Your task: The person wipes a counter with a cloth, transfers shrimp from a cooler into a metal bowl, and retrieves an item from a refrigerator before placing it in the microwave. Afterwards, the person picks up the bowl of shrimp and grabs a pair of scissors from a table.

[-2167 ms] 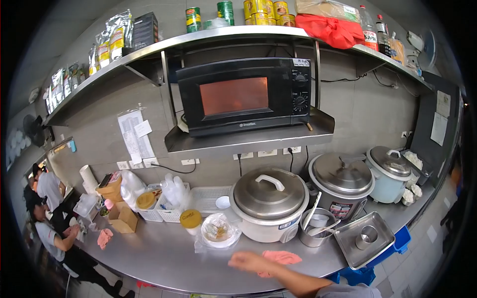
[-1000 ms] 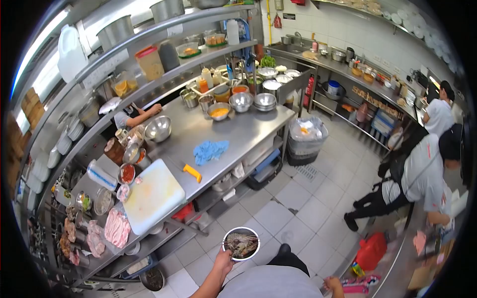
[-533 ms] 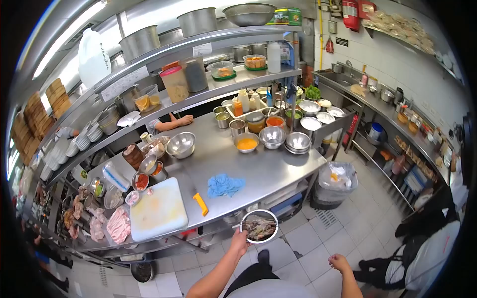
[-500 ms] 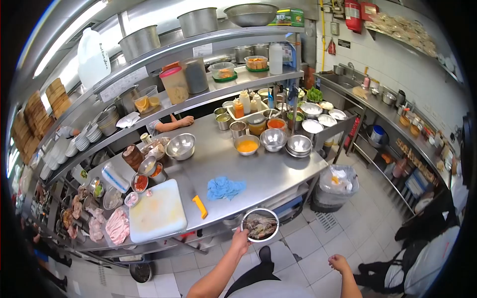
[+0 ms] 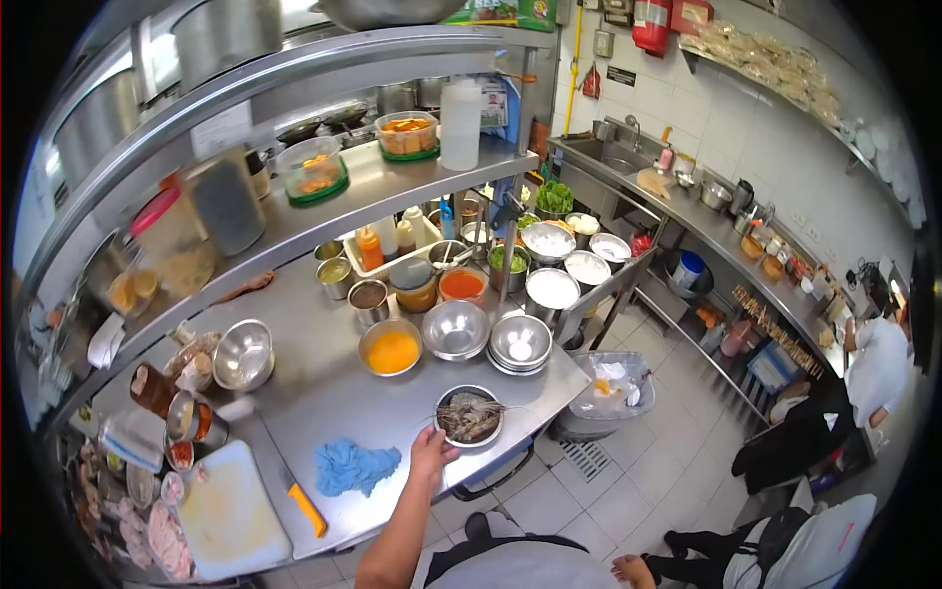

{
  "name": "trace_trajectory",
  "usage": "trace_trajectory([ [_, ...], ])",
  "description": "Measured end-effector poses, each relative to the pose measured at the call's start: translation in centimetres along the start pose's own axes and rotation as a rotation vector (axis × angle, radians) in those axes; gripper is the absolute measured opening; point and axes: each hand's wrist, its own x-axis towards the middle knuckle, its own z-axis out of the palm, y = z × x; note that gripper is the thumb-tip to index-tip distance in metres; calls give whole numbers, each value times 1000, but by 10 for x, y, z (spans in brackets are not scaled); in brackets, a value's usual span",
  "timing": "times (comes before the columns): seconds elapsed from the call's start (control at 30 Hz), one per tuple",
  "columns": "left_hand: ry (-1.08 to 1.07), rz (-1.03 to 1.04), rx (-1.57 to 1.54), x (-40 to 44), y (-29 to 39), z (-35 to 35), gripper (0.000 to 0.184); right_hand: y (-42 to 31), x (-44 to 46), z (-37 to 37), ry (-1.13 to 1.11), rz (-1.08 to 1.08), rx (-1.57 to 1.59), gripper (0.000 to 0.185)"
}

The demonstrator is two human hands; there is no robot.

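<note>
My left hand (image 5: 429,457) grips the near left rim of a round metal bowl (image 5: 469,416) holding raw shrimp with long feelers. The bowl is over the front edge of the steel table (image 5: 412,393), in front of stacked metal bowls (image 5: 520,344); whether it touches the tabletop I cannot tell. A crumpled blue cloth (image 5: 355,467) lies left of my left hand, and a knife with an orange handle (image 5: 307,511) lies beyond it. Low at my right side is my right hand (image 5: 633,569), its fingers curled and partly hidden by my shirt.
A cutting board (image 5: 234,510) lies at the table's near left, by raw meat. Sauce containers and a bowl of orange liquid (image 5: 392,351) stand farther back beneath a shelf (image 5: 392,187). A lined bin (image 5: 608,393) stands off the table's right end. Two people are at the right.
The view has shifted towards the table's right end. My left hand has carried the shrimp bowl from over the floor to the table's front edge. My right hand is lower, nearer my body.
</note>
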Motion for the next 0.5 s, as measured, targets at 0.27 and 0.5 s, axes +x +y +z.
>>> trace_trajectory([
  [0.27, 156, 166, 247, 13, -8, -9, 32, -63, 89, -16, -16, 39, -150, 22],
  [0.5, 479, 625, 827, -22, -53, -40, 24, -258, 201, -14, -150, -138, -499, 21],
])
